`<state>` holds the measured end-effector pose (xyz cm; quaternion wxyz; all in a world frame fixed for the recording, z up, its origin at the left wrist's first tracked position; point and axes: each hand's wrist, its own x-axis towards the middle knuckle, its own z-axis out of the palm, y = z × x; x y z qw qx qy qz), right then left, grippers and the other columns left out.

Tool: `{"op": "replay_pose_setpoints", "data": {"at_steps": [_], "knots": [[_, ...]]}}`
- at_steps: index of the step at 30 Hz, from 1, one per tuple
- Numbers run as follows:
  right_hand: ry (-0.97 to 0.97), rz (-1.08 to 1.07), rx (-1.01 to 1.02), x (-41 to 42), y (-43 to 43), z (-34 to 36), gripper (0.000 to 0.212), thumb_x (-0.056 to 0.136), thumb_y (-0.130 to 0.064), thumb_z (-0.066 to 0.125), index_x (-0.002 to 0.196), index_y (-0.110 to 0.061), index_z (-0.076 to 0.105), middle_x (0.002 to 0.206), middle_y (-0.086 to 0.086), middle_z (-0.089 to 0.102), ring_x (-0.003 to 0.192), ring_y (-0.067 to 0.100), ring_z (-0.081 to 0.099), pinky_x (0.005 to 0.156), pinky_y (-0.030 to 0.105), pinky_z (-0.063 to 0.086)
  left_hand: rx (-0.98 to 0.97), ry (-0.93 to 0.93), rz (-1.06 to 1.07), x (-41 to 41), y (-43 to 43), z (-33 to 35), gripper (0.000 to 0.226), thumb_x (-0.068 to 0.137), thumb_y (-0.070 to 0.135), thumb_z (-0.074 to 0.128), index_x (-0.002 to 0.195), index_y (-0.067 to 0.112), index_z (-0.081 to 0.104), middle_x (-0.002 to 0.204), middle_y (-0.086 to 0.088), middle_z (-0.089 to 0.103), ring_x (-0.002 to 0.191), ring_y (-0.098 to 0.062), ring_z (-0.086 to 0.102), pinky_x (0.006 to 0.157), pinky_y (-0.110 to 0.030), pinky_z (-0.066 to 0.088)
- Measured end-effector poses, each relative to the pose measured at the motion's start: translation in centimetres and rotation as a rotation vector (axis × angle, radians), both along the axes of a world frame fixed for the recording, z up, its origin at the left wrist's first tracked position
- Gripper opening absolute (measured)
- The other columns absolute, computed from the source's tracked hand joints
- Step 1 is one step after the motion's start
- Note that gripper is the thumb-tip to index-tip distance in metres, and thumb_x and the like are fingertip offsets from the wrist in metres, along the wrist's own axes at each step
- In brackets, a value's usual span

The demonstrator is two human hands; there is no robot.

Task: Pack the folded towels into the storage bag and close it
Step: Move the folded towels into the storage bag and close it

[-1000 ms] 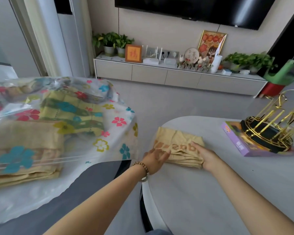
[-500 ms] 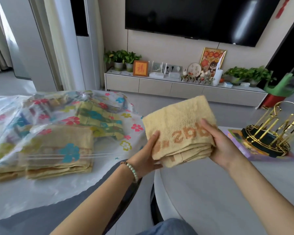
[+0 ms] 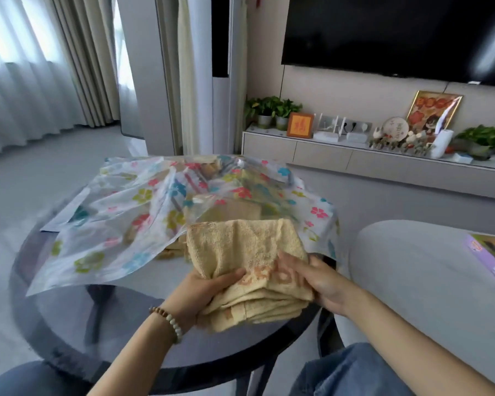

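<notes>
I hold a folded yellow towel (image 3: 246, 250) with orange lettering in both hands, just above the near edge of the dark round glass table (image 3: 69, 332). My left hand (image 3: 203, 290) grips its left side and my right hand (image 3: 323, 284) grips its right side. Its far end points at the clear storage bag (image 3: 120, 224) printed with coloured flowers, which lies on the table. Other folded towels (image 3: 235, 211) show through the bag's plastic. The bag's near flap hangs loose beside the towel.
A grey rounded table (image 3: 412, 281) stands at the right with a purple box (image 3: 486, 261) at its edge. Behind are a low TV cabinet (image 3: 326, 155) with plants and frames, a wall TV, and curtains at the left. My knees show at the bottom.
I lifted the yellow towel off the grey table and carried it left to the bag on the glass table. My view turned left with it.
</notes>
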<state>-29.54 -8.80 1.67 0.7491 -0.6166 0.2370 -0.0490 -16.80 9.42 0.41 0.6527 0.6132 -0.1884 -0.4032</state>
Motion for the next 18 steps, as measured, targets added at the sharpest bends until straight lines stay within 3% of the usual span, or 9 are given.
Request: {"op": "replay_pose_setpoints", "data": {"at_steps": [3, 6, 8, 12, 14, 18], "knots": [[0.114, 0.176, 0.184, 2.0, 1.4, -2.4, 0.059, 0.082, -0.059, 0.052, 0.129, -0.023, 0.057, 0.124, 0.004, 0.067, 0.115, 0.019, 0.063, 0.092, 0.033, 0.051, 0.118, 0.015, -0.075, 1.3, 4.0, -1.7, 0.051, 0.055, 0.028, 0.083, 0.101, 0.012, 0.067, 0.094, -0.003, 0.075, 0.088, -0.019, 0.071, 0.07, -0.026, 0.057], [0.123, 0.171, 0.329, 4.2, 2.1, -4.1, 0.072, 0.084, -0.067, 0.041, 0.129, -0.014, 0.059, 0.13, 0.012, 0.063, 0.121, 0.026, 0.058, 0.1, 0.038, 0.045, 0.139, 0.069, -0.07, 1.9, 6.2, -3.1, 0.051, 0.059, 0.024, 0.083, 0.104, 0.009, 0.065, 0.096, -0.008, 0.074, 0.09, -0.024, 0.07, 0.076, -0.033, 0.057], [0.111, 0.044, 0.397, 5.7, 2.2, -4.5, 0.075, 0.079, -0.064, 0.048, 0.127, -0.007, 0.059, 0.121, 0.013, 0.066, 0.111, 0.027, 0.061, 0.093, 0.038, 0.048, 0.126, 0.129, -0.03, 2.2, 6.5, -3.8, 0.051, 0.059, 0.022, 0.081, 0.104, 0.005, 0.065, 0.097, -0.013, 0.074, 0.09, -0.028, 0.07, 0.077, -0.036, 0.056], [-0.047, -0.327, 0.557, 8.1, 1.4, -4.4, 0.049, 0.089, -0.049, 0.053, 0.116, -0.009, 0.056, 0.096, 0.008, 0.065, 0.085, 0.021, 0.063, 0.07, 0.036, 0.054, 0.038, 0.271, -0.005, 2.3, 5.3, -4.4, 0.039, 0.065, 0.016, 0.077, 0.099, 0.001, 0.067, 0.097, -0.018, 0.073, 0.084, -0.029, 0.071, 0.064, -0.03, 0.057], [-0.085, -0.402, 0.509, 8.8, 0.8, -3.7, 0.041, 0.091, -0.047, 0.052, 0.106, -0.01, 0.06, 0.093, 0.009, 0.065, 0.08, 0.019, 0.061, 0.067, 0.032, 0.053, 0.022, 0.292, -0.009, 2.4, 4.2, -4.5, 0.035, 0.064, 0.017, 0.077, 0.095, 0.001, 0.07, 0.096, -0.018, 0.073, 0.081, -0.028, 0.071, 0.061, -0.028, 0.057], [-0.216, -0.39, 0.264, 9.0, -0.8, -1.7, 0.03, 0.098, -0.036, 0.044, 0.095, -0.016, 0.067, 0.086, 0.003, 0.075, 0.083, 0.016, 0.066, 0.077, 0.028, 0.05, -0.012, 0.283, -0.025, 3.1, 1.4, -4.3, 0.037, 0.063, 0.019, 0.078, 0.096, 0.003, 0.07, 0.097, -0.017, 0.073, 0.082, -0.027, 0.071, 0.063, -0.029, 0.057]]}}
